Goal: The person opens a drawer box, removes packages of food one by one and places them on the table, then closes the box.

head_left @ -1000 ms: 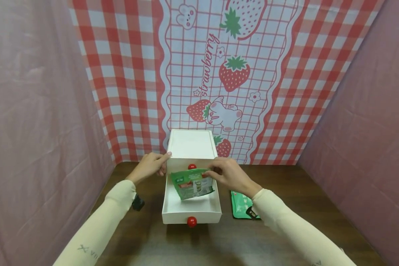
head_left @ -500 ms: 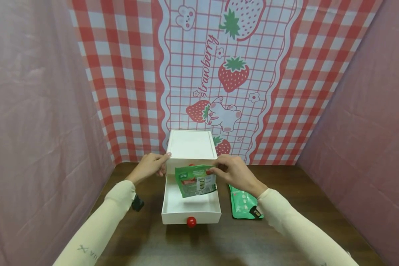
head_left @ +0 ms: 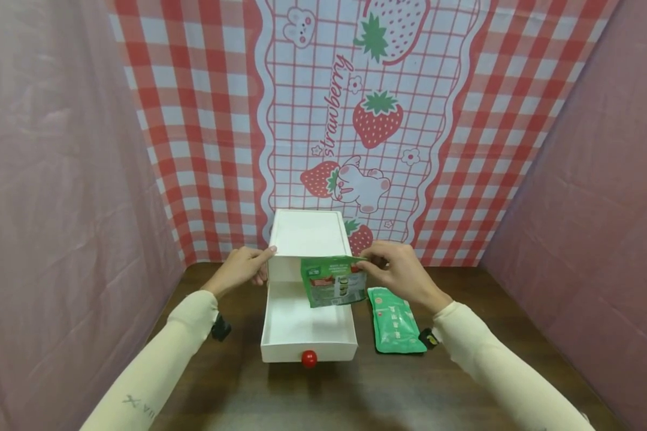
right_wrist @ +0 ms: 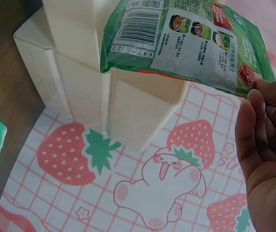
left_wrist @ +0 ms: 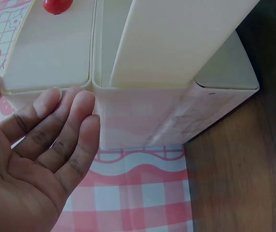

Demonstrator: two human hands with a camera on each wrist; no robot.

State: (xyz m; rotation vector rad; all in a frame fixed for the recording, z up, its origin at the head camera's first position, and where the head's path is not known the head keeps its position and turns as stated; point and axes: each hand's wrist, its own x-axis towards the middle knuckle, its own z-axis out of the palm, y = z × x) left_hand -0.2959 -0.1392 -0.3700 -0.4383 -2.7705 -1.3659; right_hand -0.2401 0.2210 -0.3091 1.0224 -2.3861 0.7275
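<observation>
My right hand (head_left: 401,272) pinches a green food packet (head_left: 334,281) by its upper right corner, between thumb and fingers. Its printed side, with a barcode and small pictures, shows in the right wrist view, where the packet (right_wrist: 191,43) hangs flat and clear of the cloth. It overlaps the front of a small white drawer cabinet (head_left: 310,233), hiding the upper knob from the head view. The cabinet's lower drawer (head_left: 280,352) is pulled out. My left hand (head_left: 239,269) touches the cabinet's left side with relaxed fingers (left_wrist: 82,104), its thumb at the top front corner.
A second green packet (head_left: 396,323) lies on the brown wooden table (head_left: 313,398) to the right of the drawer. A red knob (head_left: 309,358) sticks out from the drawer front. Behind stands a strawberry-print cloth (head_left: 437,120), with pink cloth walls (head_left: 59,179) at the sides.
My right hand has raised the packet and moved it right, from over the lower drawer to before the cabinet's upper part. More of the second packet shows. The left hand stays in place.
</observation>
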